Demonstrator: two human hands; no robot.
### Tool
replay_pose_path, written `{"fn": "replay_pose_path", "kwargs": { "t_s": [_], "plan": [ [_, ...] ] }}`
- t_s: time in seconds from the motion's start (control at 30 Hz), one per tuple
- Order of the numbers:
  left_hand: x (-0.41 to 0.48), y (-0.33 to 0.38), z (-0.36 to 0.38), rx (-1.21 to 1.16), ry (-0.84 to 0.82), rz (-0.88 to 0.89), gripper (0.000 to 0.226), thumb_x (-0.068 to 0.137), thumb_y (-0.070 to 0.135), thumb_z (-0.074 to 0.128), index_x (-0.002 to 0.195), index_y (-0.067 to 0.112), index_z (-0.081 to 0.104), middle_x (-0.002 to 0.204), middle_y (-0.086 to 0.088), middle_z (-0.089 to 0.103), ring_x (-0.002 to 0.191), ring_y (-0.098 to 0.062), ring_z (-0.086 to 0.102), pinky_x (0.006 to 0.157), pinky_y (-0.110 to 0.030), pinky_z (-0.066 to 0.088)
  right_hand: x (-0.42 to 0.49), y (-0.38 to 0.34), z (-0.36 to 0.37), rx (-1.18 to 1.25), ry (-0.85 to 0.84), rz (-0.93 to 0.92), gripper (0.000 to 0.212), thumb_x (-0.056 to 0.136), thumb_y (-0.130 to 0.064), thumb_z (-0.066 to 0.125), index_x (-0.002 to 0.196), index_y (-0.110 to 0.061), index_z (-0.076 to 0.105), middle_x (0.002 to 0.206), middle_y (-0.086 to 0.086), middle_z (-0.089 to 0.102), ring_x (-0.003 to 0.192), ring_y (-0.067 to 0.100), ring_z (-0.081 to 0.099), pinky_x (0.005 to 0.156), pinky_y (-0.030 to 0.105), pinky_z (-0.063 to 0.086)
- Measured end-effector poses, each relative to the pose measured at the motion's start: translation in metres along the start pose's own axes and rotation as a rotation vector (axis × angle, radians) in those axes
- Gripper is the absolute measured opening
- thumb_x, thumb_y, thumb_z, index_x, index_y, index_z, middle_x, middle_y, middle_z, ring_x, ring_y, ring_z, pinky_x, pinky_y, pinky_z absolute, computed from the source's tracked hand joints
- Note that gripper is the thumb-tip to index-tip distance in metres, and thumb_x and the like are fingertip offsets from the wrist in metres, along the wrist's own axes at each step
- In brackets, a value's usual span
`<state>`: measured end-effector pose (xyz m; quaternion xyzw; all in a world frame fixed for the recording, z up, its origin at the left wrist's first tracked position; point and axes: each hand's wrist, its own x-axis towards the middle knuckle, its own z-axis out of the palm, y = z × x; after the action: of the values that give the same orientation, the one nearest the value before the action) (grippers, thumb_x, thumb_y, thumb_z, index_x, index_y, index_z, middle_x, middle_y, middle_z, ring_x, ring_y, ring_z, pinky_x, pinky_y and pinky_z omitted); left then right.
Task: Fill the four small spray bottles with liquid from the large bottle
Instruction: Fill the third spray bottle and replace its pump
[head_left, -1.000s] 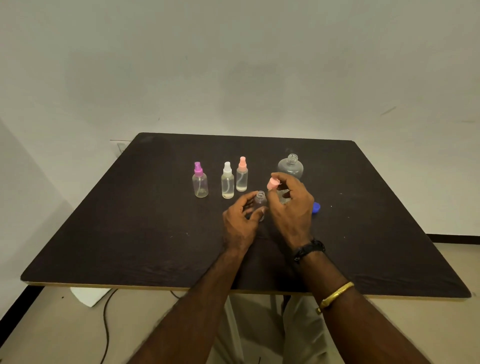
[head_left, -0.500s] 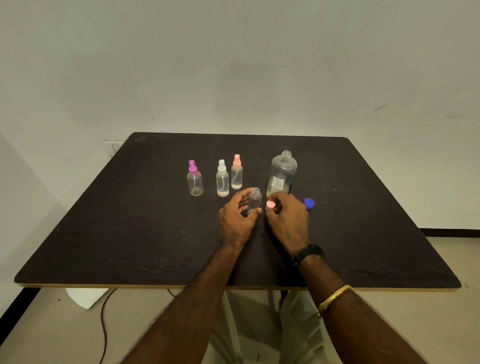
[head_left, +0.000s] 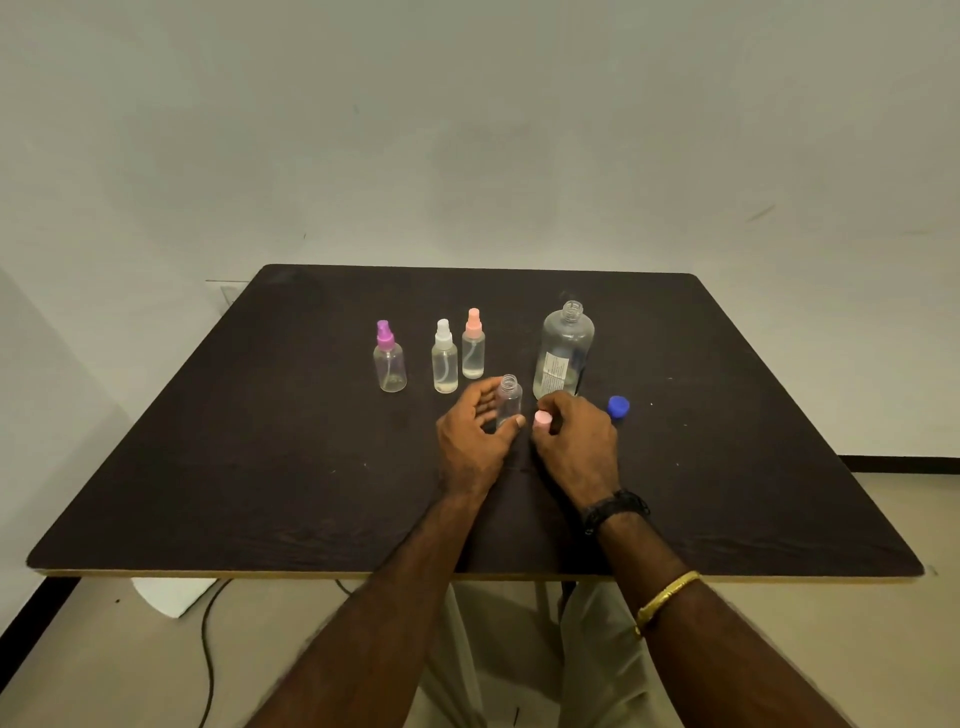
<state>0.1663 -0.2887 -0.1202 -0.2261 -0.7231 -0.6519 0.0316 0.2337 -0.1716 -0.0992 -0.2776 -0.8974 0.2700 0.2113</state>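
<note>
L hand (head_left: 475, 441) grasps uncapped small bottle (head_left: 508, 401) upright on table (head_left: 260, 467), steadying it for filling. R hand (head_left: 576, 447) pinches pink spray cap (head_left: 542, 419) beside it; large bottle (head_left: 563, 353) stands open just behind.

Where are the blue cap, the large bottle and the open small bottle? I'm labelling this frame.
blue cap (head_left: 618, 406), head view, on its top face.
large bottle (head_left: 567, 348), head view, on its clear body above the label.
open small bottle (head_left: 509, 399), head view, on its shoulder below the neck.
</note>
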Motion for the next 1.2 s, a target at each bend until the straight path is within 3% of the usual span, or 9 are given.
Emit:
{"fn": "replay_pose_path", "kwargs": {
  "t_s": [0.1,0.2,0.37,0.47,0.57,0.63,0.83,1.2],
  "plan": [
    [0.0,0.0,0.0,-0.005,0.004,-0.005,0.058,0.076,0.006,0.088,0.128,0.017,0.065,0.113,0.009,0.071,0.106,0.001,0.068,0.092,-0.016,0.055,0.001,-0.005,-0.006,0.05,0.055,0.028,0.03,0.089,-0.023,0.072,0.118,-0.019,0.068,0.116,0.002,0.068,0.099,0.015,0.066,0.092,0.031,0.056],
    [0.0,0.001,0.0,-0.002,0.009,0.001,0.058,0.075,0.009,0.089,0.128,0.016,0.066,0.111,0.012,0.07,0.107,0.0,0.069,0.092,-0.018,0.057,0.005,-0.011,-0.013,0.11,0.212,0.048,0.03,0.087,-0.025,0.072,0.117,-0.021,0.067,0.112,0.001,0.066,0.097,0.016,0.065,0.084,0.03,0.056],
    [0.0,0.003,0.0,-0.029,0.006,0.011,0.058,0.077,0.01,0.089,0.129,0.021,0.066,0.112,0.015,0.071,0.107,-0.001,0.07,0.093,-0.022,0.058,0.018,-0.018,-0.019,0.256,0.401,0.12,0.045,0.08,-0.03,0.078,0.116,-0.024,0.052,0.115,-0.005,0.05,0.096,0.013,0.057,0.084,0.037,0.056],
    [0.0,0.001,0.0,-0.028,0.004,0.012,0.058,0.078,0.01,0.088,0.131,0.021,0.066,0.117,0.007,0.074,0.109,-0.004,0.07,0.095,-0.028,0.059,0.027,-0.02,-0.019,0.313,0.386,0.151,0.065,0.081,-0.033,0.08,0.135,-0.02,0.047,0.135,0.004,0.049,0.11,0.015,0.056,0.094,0.034,0.055],
    [0.001,-0.001,0.0,-0.021,-0.006,0.004,0.059,0.078,0.011,0.088,0.133,0.02,0.066,0.119,0.005,0.074,0.109,-0.006,0.071,0.095,-0.032,0.06,0.034,-0.022,-0.018,0.381,0.309,0.16,0.082,0.086,-0.029,0.078,0.154,-0.018,0.034,0.155,0.006,0.041,0.138,0.022,0.046,0.105,0.026,0.037],
    [0.0,-0.001,0.001,-0.013,-0.011,-0.004,0.06,0.078,0.011,0.088,0.134,0.021,0.065,0.117,0.007,0.073,0.108,-0.004,0.07,0.094,-0.03,0.06,0.036,-0.022,-0.016,0.419,0.28,0.155,0.086,0.087,-0.027,0.077,0.158,-0.016,0.029,0.159,0.005,0.039,0.145,0.021,0.039,0.112,0.027,0.032],
    [0.0,-0.001,0.0,-0.01,-0.015,-0.01,0.06,0.079,0.011,0.087,0.133,0.021,0.065,0.119,0.006,0.074,0.108,-0.004,0.071,0.095,-0.033,0.06,0.044,-0.019,-0.006,0.45,0.276,0.135,0.086,0.086,-0.025,0.08,0.157,-0.017,0.032,0.156,0.004,0.045,0.144,0.021,0.042,0.118,0.037,0.038],
    [0.0,-0.001,0.0,-0.026,-0.006,0.006,0.06,0.081,0.011,0.086,0.136,0.018,0.064,0.123,0.003,0.073,0.111,-0.006,0.07,0.095,-0.033,0.06,0.046,-0.014,-0.004,0.453,0.28,0.076,0.081,0.085,-0.019,0.079,0.154,-0.018,0.037,0.152,0.003,0.05,0.141,0.021,0.046,0.115,0.04,0.042]
  ]
}}
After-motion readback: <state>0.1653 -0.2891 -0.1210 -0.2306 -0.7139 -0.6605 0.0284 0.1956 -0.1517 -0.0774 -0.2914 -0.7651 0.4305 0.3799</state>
